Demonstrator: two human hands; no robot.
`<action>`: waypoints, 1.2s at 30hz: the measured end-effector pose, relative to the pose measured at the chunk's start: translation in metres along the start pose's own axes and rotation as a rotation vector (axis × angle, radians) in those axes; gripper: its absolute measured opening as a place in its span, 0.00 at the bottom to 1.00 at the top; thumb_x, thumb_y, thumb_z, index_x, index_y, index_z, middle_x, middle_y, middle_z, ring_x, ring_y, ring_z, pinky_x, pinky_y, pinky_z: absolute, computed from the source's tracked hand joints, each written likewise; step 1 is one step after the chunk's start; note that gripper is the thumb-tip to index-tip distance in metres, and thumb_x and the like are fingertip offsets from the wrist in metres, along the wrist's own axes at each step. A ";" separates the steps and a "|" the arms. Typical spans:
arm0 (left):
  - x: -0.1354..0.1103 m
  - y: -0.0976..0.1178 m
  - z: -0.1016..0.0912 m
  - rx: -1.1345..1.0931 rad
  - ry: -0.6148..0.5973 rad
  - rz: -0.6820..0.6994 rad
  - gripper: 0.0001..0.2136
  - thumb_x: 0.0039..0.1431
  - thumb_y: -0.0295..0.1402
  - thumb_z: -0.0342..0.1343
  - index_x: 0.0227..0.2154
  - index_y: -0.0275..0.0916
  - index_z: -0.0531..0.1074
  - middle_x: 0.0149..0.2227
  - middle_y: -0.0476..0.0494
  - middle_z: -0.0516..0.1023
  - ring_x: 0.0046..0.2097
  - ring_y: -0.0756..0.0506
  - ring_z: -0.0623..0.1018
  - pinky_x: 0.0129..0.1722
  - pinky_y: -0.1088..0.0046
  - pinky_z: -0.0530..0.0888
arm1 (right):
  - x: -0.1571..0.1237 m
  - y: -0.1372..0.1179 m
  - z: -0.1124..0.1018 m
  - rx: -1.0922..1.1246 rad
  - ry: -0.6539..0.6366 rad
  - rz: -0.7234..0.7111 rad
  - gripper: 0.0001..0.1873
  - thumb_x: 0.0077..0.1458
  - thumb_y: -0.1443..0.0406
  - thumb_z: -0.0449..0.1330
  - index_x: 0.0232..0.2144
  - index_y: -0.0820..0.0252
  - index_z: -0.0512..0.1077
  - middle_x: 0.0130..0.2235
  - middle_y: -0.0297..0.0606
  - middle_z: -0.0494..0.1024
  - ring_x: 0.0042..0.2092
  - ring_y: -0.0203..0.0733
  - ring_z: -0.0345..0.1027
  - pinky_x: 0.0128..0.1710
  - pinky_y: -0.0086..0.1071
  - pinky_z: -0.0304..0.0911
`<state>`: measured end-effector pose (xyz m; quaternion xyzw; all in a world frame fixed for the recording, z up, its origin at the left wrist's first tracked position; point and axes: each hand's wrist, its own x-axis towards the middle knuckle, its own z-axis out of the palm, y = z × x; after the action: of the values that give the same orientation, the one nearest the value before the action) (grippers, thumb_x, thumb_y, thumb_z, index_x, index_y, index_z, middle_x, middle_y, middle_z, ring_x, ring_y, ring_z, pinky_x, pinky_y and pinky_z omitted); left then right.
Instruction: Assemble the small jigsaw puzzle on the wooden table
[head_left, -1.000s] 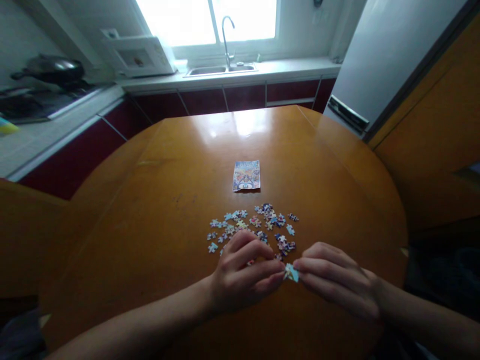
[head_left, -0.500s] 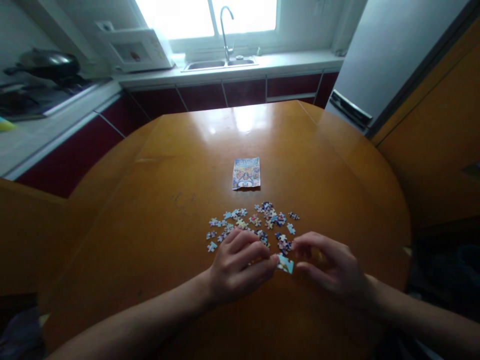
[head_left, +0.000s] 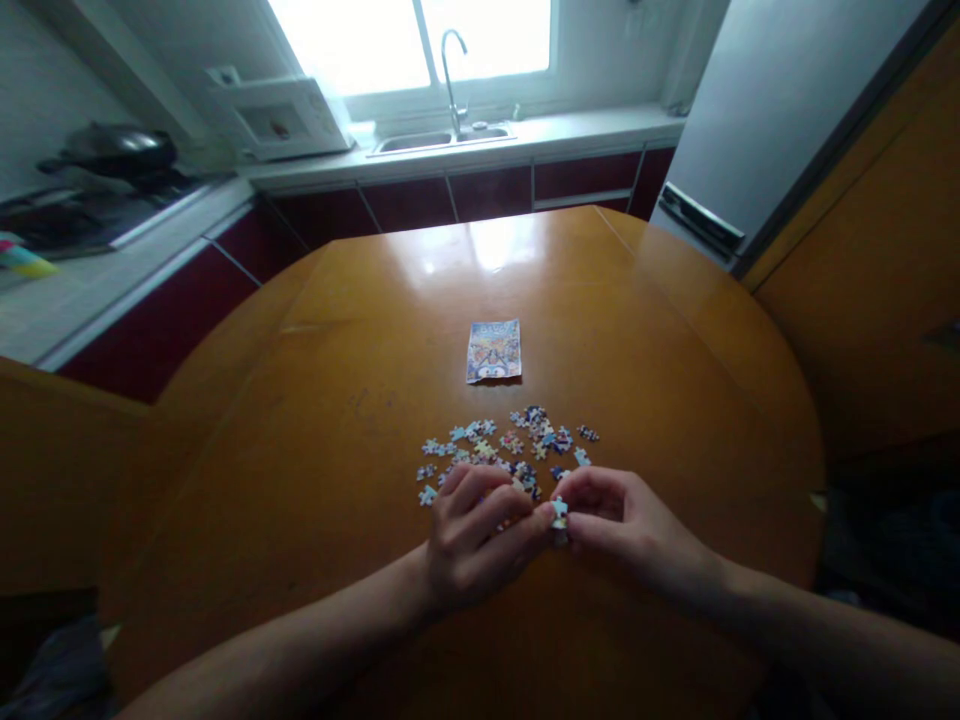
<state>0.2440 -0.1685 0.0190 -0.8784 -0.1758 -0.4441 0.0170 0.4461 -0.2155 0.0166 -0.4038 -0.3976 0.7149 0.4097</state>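
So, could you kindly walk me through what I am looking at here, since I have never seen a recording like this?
Gladly. There is no machine: a person wears a camera on the head, looking forward and down, so you see their own two bare arms. The left hand and the right hand meet over a round wooden table and pinch a small puzzle piece between their fingertips. Just beyond the hands lies a scatter of loose puzzle pieces, and further off a small printed picture card, flat on the table. Behind is a kitchen: a sink with a tap under a bright window, and a fridge on the right.
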 end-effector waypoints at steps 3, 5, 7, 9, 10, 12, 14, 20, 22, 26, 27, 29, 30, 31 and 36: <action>0.001 0.000 -0.002 0.011 0.011 0.028 0.03 0.60 0.27 0.60 0.37 0.38 0.76 0.26 0.49 0.74 0.34 0.46 0.69 0.35 0.68 0.63 | 0.001 0.004 0.000 0.087 -0.026 0.051 0.13 0.48 0.64 0.71 0.35 0.61 0.73 0.32 0.32 0.78 0.33 0.33 0.72 0.35 0.28 0.65; 0.001 0.001 -0.001 0.013 0.003 0.041 0.04 0.60 0.27 0.60 0.38 0.38 0.76 0.26 0.49 0.74 0.34 0.46 0.69 0.35 0.68 0.62 | 0.001 0.007 0.000 0.101 -0.035 0.064 0.14 0.48 0.64 0.72 0.35 0.61 0.72 0.32 0.32 0.78 0.33 0.34 0.72 0.36 0.29 0.65; -0.001 0.000 0.002 0.014 -0.006 0.030 0.05 0.60 0.27 0.60 0.39 0.38 0.76 0.27 0.49 0.75 0.35 0.46 0.69 0.35 0.68 0.62 | 0.002 0.008 0.000 0.080 -0.020 0.055 0.16 0.47 0.63 0.72 0.36 0.61 0.72 0.33 0.33 0.78 0.34 0.34 0.72 0.37 0.29 0.66; -0.003 -0.003 0.007 0.005 -0.017 -0.004 0.06 0.59 0.28 0.62 0.39 0.40 0.76 0.29 0.50 0.76 0.35 0.46 0.69 0.35 0.69 0.63 | 0.003 0.007 -0.001 0.037 0.002 0.030 0.18 0.46 0.62 0.73 0.36 0.61 0.72 0.33 0.34 0.78 0.35 0.35 0.72 0.37 0.30 0.66; -0.005 -0.007 0.010 -0.004 -0.029 -0.024 0.07 0.58 0.28 0.62 0.39 0.41 0.76 0.29 0.50 0.76 0.35 0.47 0.69 0.35 0.69 0.63 | 0.004 0.006 -0.002 0.002 0.020 0.009 0.18 0.46 0.61 0.73 0.36 0.61 0.72 0.33 0.34 0.78 0.35 0.35 0.72 0.37 0.31 0.67; -0.006 -0.016 0.013 -0.029 -0.075 -0.053 0.06 0.59 0.29 0.63 0.39 0.43 0.76 0.31 0.50 0.75 0.36 0.47 0.69 0.36 0.69 0.65 | 0.005 0.001 -0.004 -0.083 0.066 -0.038 0.17 0.48 0.59 0.71 0.37 0.60 0.72 0.33 0.34 0.77 0.35 0.37 0.72 0.38 0.33 0.68; -0.006 -0.025 0.013 -0.038 -0.110 -0.037 0.05 0.60 0.29 0.62 0.38 0.45 0.75 0.31 0.51 0.76 0.36 0.48 0.69 0.37 0.70 0.65 | 0.007 -0.003 -0.007 -0.153 0.119 -0.075 0.16 0.51 0.58 0.69 0.38 0.61 0.72 0.33 0.35 0.78 0.35 0.37 0.72 0.38 0.34 0.68; -0.002 -0.026 0.008 -0.011 -0.259 0.072 0.08 0.64 0.30 0.59 0.44 0.47 0.73 0.34 0.52 0.78 0.38 0.48 0.70 0.38 0.69 0.64 | 0.009 -0.008 -0.014 -0.324 0.126 -0.077 0.12 0.51 0.59 0.68 0.30 0.62 0.74 0.30 0.34 0.77 0.32 0.36 0.70 0.33 0.32 0.65; -0.003 -0.022 0.007 -0.025 -0.253 -0.011 0.07 0.64 0.30 0.59 0.44 0.46 0.74 0.34 0.51 0.77 0.37 0.48 0.69 0.38 0.69 0.65 | 0.007 -0.010 -0.021 -0.404 0.145 -0.088 0.11 0.51 0.59 0.67 0.29 0.61 0.74 0.29 0.34 0.76 0.31 0.37 0.69 0.32 0.32 0.65; -0.013 -0.007 0.002 -0.120 -0.329 -0.195 0.03 0.62 0.34 0.62 0.34 0.42 0.75 0.32 0.48 0.74 0.35 0.48 0.67 0.38 0.70 0.66 | 0.000 -0.011 -0.047 -0.700 0.254 -0.134 0.06 0.56 0.62 0.63 0.32 0.60 0.75 0.32 0.35 0.78 0.34 0.39 0.71 0.35 0.33 0.65; -0.016 -0.003 0.001 -0.148 -0.388 -0.207 0.06 0.61 0.37 0.62 0.32 0.41 0.75 0.32 0.47 0.73 0.35 0.47 0.67 0.38 0.70 0.66 | -0.002 -0.010 -0.053 -0.778 0.286 -0.134 0.06 0.57 0.62 0.62 0.32 0.59 0.75 0.32 0.35 0.78 0.33 0.40 0.71 0.34 0.34 0.65; -0.022 0.006 0.000 -0.172 -0.484 -0.222 0.11 0.60 0.42 0.63 0.30 0.40 0.74 0.32 0.47 0.73 0.36 0.47 0.67 0.37 0.69 0.66 | -0.004 -0.008 -0.063 -0.938 0.314 -0.151 0.06 0.58 0.63 0.60 0.32 0.58 0.75 0.32 0.36 0.77 0.33 0.40 0.71 0.35 0.35 0.64; -0.025 0.010 0.001 -0.172 -0.515 -0.227 0.13 0.59 0.44 0.63 0.29 0.39 0.74 0.32 0.46 0.72 0.36 0.46 0.67 0.37 0.69 0.65 | -0.005 -0.007 -0.066 -1.022 0.317 -0.168 0.07 0.59 0.63 0.60 0.31 0.58 0.75 0.33 0.36 0.77 0.33 0.40 0.70 0.35 0.35 0.64; -0.027 0.013 0.002 -0.170 -0.532 -0.232 0.14 0.58 0.45 0.63 0.29 0.39 0.74 0.32 0.46 0.72 0.36 0.46 0.67 0.37 0.68 0.65 | -0.004 -0.007 -0.067 -1.100 0.318 -0.189 0.08 0.60 0.63 0.59 0.30 0.58 0.75 0.33 0.37 0.77 0.34 0.41 0.70 0.35 0.36 0.64; -0.032 0.016 0.008 -0.220 -0.514 -0.245 0.08 0.62 0.38 0.61 0.31 0.40 0.75 0.32 0.46 0.72 0.36 0.46 0.67 0.38 0.68 0.65 | -0.001 -0.011 -0.062 -1.235 0.383 -0.305 0.12 0.63 0.62 0.55 0.30 0.58 0.75 0.35 0.39 0.75 0.34 0.42 0.68 0.37 0.38 0.63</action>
<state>0.2378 -0.1917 -0.0089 -0.9307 -0.2301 -0.2225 -0.1769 0.5051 -0.1975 0.0044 -0.6235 -0.7070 0.2055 0.2629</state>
